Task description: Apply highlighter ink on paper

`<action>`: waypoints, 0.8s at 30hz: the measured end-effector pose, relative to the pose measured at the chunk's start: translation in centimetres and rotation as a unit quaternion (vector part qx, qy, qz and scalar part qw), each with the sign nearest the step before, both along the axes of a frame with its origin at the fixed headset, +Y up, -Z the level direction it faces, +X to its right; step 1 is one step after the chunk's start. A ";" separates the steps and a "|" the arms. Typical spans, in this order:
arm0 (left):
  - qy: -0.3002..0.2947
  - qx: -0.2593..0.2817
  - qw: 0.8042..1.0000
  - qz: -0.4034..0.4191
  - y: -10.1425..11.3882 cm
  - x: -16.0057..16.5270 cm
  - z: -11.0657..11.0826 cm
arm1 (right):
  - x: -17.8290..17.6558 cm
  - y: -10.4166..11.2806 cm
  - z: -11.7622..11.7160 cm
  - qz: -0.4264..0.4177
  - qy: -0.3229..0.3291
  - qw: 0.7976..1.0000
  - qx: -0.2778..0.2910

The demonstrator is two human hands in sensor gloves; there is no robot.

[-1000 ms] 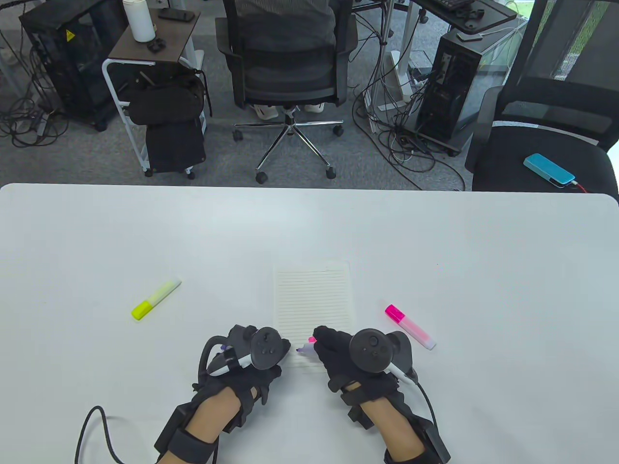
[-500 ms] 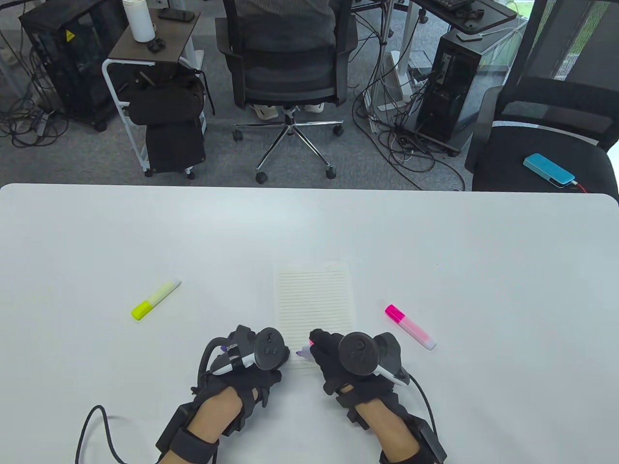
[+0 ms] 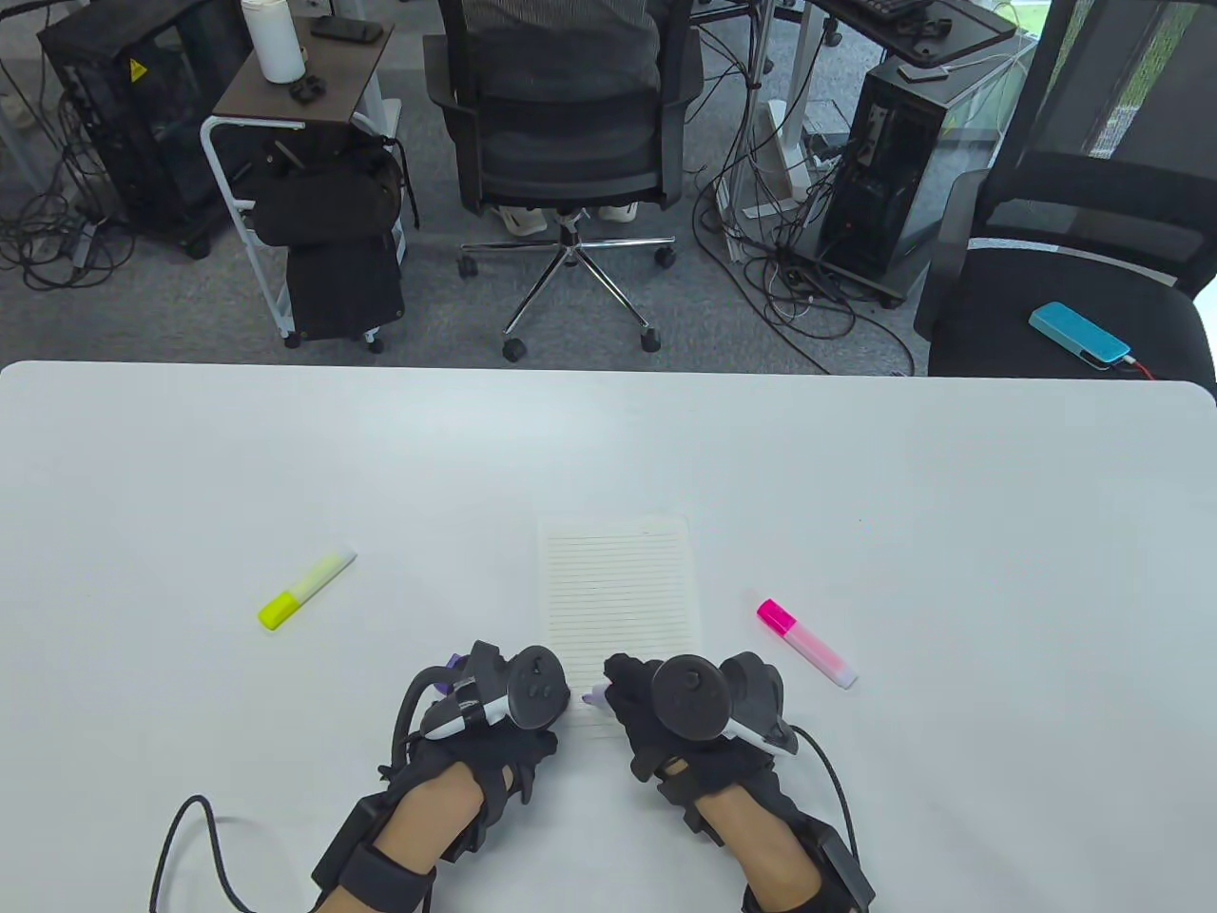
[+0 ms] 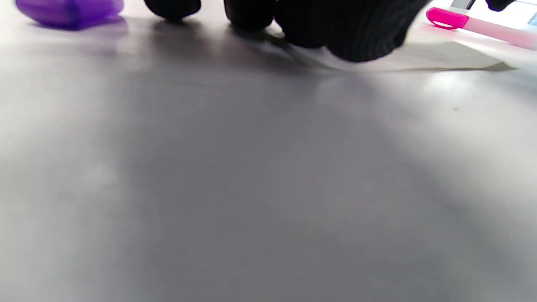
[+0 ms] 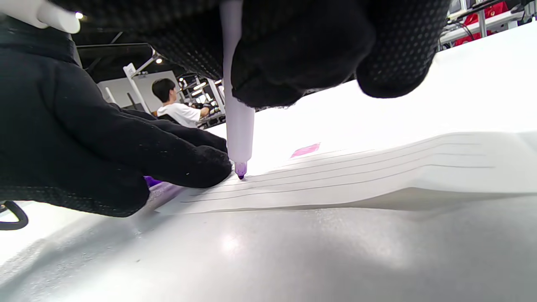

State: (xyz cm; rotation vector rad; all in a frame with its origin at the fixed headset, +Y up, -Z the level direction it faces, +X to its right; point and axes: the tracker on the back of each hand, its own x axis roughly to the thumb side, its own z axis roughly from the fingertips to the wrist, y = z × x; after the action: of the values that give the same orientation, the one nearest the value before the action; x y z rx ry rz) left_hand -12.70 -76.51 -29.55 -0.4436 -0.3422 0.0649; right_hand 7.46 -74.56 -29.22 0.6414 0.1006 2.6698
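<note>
Table view: no legible writing; right hand [image 3: 689, 718] fingers [image 5: 293, 63] around purple highlighter [image 5: 237, 121].

An office — swivel chair [image 3: 561, 124], computer towers [image 3: 884, 181], tangled floor cables [image 3: 789, 285].

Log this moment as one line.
right hand: grips purple highlighter | tip: on paper | left hand: holds paper

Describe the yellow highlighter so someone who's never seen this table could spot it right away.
On the white table, find the lined paper near the front edge, then look left. The yellow highlighter lies alone there, capped, angled. The pink highlighter is right of the paper, and the purple one is in the right hand.
</note>
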 end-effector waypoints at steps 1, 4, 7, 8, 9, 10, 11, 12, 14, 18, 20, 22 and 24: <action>0.001 -0.001 1.000 0.001 0.0 0.0 0.0 | 0.0 0.1 0.0 0.001 0.001 1.000 -0.001; 0.001 -0.003 1.000 0.003 0.0 0.0 0.0 | -0.1 0.3 0.1 0.002 0.005 1.000 -0.013; 0.002 -0.005 1.000 0.004 -0.1 0.0 0.0 | -0.1 0.2 0.1 0.002 0.004 1.000 -0.013; 0.002 -0.006 1.000 0.004 -0.1 0.0 0.0 | 0.0 0.2 0.1 0.001 0.004 1.000 -0.012; 0.002 -0.006 1.000 0.004 -0.1 0.0 0.0 | 0.0 0.2 0.2 -0.001 0.005 1.000 -0.011; 0.002 -0.007 1.000 0.005 -0.1 0.0 -0.1 | 0.0 0.1 0.2 -0.008 0.004 1.000 -0.005; 0.002 -0.008 1.000 0.005 -0.1 0.0 0.0 | 0.1 0.0 0.2 -0.015 0.000 1.000 -0.001; 0.002 -0.009 1.000 0.005 -0.1 0.0 -0.1 | 0.1 0.0 0.2 -0.015 -0.003 1.000 0.001; 0.002 -0.010 1.000 0.005 -0.1 0.0 -0.1 | 0.0 0.1 0.2 -0.007 -0.011 1.000 0.012; 0.002 -0.012 1.000 0.006 -0.1 -0.1 -0.1 | -0.2 -0.1 0.3 -0.007 -0.018 1.000 0.017; 0.001 -0.013 1.000 0.005 -0.1 -0.1 -0.1 | -0.4 -0.3 0.2 -0.002 -0.018 1.000 0.011; 0.002 -0.014 1.000 0.005 -0.1 -0.1 -0.1 | -0.3 -0.2 0.2 0.000 -0.022 1.000 0.012; 0.002 -0.014 1.000 0.005 -0.2 -0.1 -0.1 | -0.3 0.0 0.2 0.009 -0.029 0.999 0.013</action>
State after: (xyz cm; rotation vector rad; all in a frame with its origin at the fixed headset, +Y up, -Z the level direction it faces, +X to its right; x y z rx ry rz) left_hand -12.79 -76.66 -29.65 -0.4703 -0.3409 0.0811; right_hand 7.21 -74.59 -29.06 0.5743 0.0574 2.7091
